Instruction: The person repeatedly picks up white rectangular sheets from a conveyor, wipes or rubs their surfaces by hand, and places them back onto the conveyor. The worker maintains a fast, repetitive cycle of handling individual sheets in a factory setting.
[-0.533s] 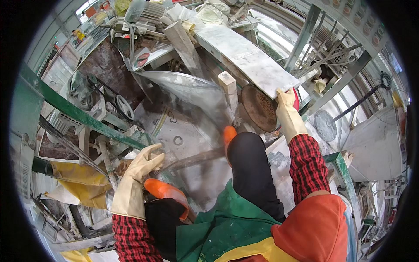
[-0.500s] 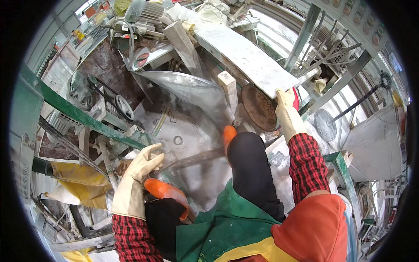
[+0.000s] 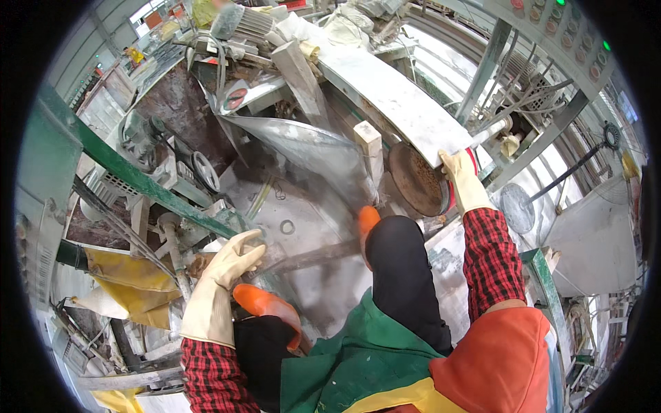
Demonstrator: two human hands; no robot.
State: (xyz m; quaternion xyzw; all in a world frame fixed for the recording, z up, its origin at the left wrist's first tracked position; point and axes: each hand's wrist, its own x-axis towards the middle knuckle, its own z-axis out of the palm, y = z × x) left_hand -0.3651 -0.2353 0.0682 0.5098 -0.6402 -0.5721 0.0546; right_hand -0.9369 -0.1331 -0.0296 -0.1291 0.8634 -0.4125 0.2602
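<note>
My right hand (image 3: 463, 180), in a cream rubber glove, is closed at the red rim of a round pan (image 3: 413, 180) with a rough brown inside. The pan stands tilted beneath a long white board (image 3: 396, 82); the fingers lie by the board's near corner, so part of the grip is hidden. My left hand (image 3: 231, 265), gloved alike, hangs open with loosely bent fingers and nothing in them. It is beside the lower end of a green beam (image 3: 158, 182).
A dusty grey curved sheet (image 3: 303, 141) and a wooden post (image 3: 370, 148) stand ahead. Pulleys with a belt (image 3: 205, 171) are at left. A control panel (image 3: 564, 34) hangs upper right, above a long-handled round tool (image 3: 516, 208). My orange boots (image 3: 265, 301) are among timber pieces.
My right hand has moved slightly down relative to the board's corner, and more of the red rim shows. The view has shifted a little. Green lights now show on the panel.
</note>
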